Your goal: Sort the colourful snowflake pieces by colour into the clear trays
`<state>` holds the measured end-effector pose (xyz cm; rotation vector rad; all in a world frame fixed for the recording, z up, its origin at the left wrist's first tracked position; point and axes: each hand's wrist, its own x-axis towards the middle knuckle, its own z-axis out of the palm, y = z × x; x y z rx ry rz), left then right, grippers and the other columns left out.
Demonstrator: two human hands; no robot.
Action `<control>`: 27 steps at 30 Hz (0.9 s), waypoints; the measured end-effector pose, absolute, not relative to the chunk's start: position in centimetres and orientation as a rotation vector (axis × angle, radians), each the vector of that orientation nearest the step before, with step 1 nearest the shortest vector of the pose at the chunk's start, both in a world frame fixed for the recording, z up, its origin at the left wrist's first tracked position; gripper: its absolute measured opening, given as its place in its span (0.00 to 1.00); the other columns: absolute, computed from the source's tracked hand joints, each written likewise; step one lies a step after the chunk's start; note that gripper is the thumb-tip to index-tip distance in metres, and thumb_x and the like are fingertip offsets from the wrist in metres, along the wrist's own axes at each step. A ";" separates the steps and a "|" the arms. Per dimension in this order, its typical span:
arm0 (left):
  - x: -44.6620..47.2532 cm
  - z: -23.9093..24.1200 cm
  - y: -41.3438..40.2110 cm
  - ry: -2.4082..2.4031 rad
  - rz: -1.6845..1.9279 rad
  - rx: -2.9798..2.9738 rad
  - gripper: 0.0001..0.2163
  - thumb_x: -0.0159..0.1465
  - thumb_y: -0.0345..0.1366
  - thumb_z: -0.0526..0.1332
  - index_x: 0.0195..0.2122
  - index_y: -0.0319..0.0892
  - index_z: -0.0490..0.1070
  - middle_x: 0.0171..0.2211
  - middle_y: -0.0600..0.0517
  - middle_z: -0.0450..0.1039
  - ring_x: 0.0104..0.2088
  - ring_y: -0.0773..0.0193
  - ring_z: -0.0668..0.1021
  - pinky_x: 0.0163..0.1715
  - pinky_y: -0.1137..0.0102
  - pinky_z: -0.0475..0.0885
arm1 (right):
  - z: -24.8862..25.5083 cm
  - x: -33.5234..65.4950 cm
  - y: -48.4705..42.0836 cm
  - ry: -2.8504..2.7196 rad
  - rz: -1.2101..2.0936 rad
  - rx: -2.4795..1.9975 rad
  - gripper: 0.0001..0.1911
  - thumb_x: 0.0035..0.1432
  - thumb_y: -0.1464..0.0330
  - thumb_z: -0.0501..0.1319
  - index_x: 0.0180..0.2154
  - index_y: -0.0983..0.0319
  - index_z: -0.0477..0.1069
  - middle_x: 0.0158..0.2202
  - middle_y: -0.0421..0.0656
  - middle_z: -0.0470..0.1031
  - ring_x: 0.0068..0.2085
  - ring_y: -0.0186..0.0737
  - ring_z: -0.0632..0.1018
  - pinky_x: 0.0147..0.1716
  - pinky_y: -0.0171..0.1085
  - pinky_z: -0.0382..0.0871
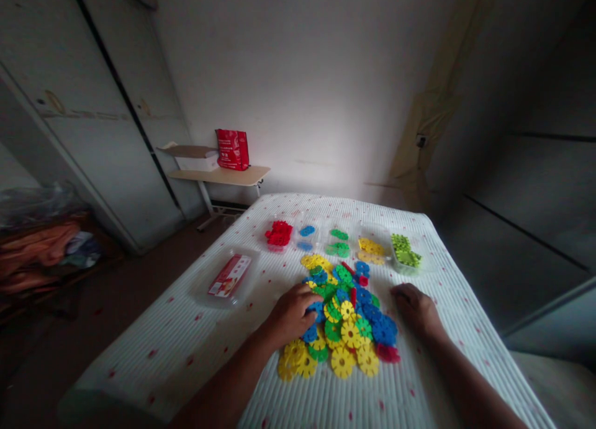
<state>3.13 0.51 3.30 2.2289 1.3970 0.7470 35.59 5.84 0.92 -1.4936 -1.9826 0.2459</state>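
A heap of flat plastic snowflake discs in yellow, blue, green and red lies on a white patterned table. My left hand rests on the heap's left edge, fingers curled over some discs; what they grip is hidden. My right hand lies on the cloth just right of the heap, fingers curled under, touching no disc that I can see. Behind the heap stands a row of clear tubs: red discs, blue discs, green discs, yellow discs and lime discs.
A clear lid with a red label lies on the table to the left. Beyond the table stands a small side table with a red bag and a white box. Clothes are piled at far left. Walls close in behind and to the right.
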 end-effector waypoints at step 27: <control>2.3 9.2 14.2 1.544 1.521 1.298 0.10 0.47 0.28 0.59 0.33 0.38 0.67 0.26 0.56 0.69 0.20 0.73 0.70 0.20 0.78 0.64 | 0.6 35.3 5.6 -1.994 0.216 -1.565 0.15 0.53 0.65 0.48 0.31 0.60 0.72 0.32 0.43 0.74 0.33 0.38 0.76 0.35 0.35 0.68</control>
